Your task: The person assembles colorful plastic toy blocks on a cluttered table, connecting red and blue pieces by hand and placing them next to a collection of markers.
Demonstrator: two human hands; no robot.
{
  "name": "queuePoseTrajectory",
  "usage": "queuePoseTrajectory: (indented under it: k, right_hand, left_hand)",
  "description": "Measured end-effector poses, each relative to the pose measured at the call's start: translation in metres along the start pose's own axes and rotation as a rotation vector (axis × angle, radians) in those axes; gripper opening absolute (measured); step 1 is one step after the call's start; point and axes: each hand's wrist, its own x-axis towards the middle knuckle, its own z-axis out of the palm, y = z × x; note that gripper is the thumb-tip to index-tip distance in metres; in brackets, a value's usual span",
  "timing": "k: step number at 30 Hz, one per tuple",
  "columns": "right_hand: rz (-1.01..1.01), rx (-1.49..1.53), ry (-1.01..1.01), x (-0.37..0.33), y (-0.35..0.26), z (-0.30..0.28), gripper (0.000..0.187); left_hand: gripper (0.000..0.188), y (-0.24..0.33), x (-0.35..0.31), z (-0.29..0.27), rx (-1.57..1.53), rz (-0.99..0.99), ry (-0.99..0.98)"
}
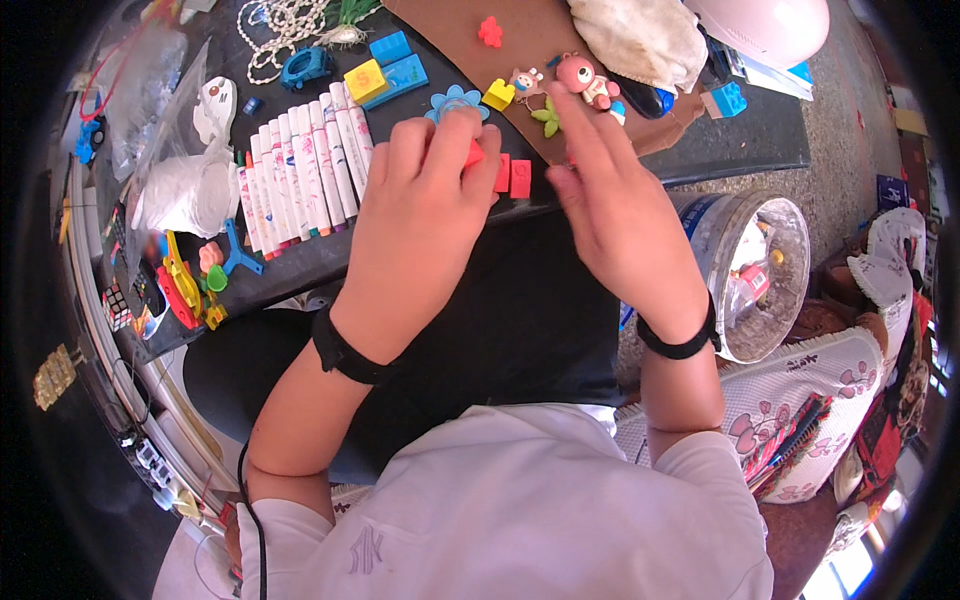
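My left hand (425, 190) is curled over the near edge of the dark table, its fingers closed round a red block (473, 154) that shows between them. Just right of those fingertips stand small red blocks (520, 180) in a short row. My right hand (625, 205) hovers to the right of the row, fingers stretched out and thumb apart; a speck of red shows by the thumb, too small to name. Beyond my left fingers lies a blue flower-shaped piece (456, 101). A green star-like piece (546, 117) and a brown bear figure (584, 82) lie beside my right fingertips.
Left of my hands, white markers (310, 165) lie side by side. Blue and yellow blocks (385, 75), a blue ring-like toy (306, 68) and a white bead string (265, 40) lie behind. A bucket with wrappers (770, 290) stands right of the table edge.
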Motion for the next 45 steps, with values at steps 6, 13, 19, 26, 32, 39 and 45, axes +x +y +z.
queuePoseTrajectory:
  k: [6,13,19,26,32,39,45]
  right_hand:
    - [0.240,0.401,0.165,-0.021,0.010,0.009,0.068]
    - [-0.020,-0.055,0.163,-0.018,0.016,0.021,0.043]
    - [-0.040,-0.074,0.150,-0.018,0.025,0.036,0.052]
    - [-0.063,0.000,0.128,-0.019,0.021,0.019,0.069]
    - [-0.166,0.088,0.062,-0.013,0.022,0.015,0.065]
    - [-0.194,0.007,-0.029,-0.006,0.014,0.012,0.060]
    - [-0.252,-0.113,-0.043,0.000,-0.001,0.009,0.057]
  left_hand:
    - [0.051,0.001,0.001,-0.010,-0.081,-0.047,-0.030]
    - [0.039,0.005,0.001,0.005,-0.068,-0.006,-0.001]
    - [0.034,0.005,0.000,0.014,-0.017,0.024,0.048]
    - [0.051,0.006,0.000,0.000,-0.122,-0.045,-0.028]
    - [0.052,-0.011,-0.003,-0.037,-0.093,-0.124,0.105]
    - [0.045,-0.032,-0.021,-0.056,-0.026,-0.266,0.138]
    - [0.064,-0.046,-0.020,-0.053,-0.117,-0.202,0.035]
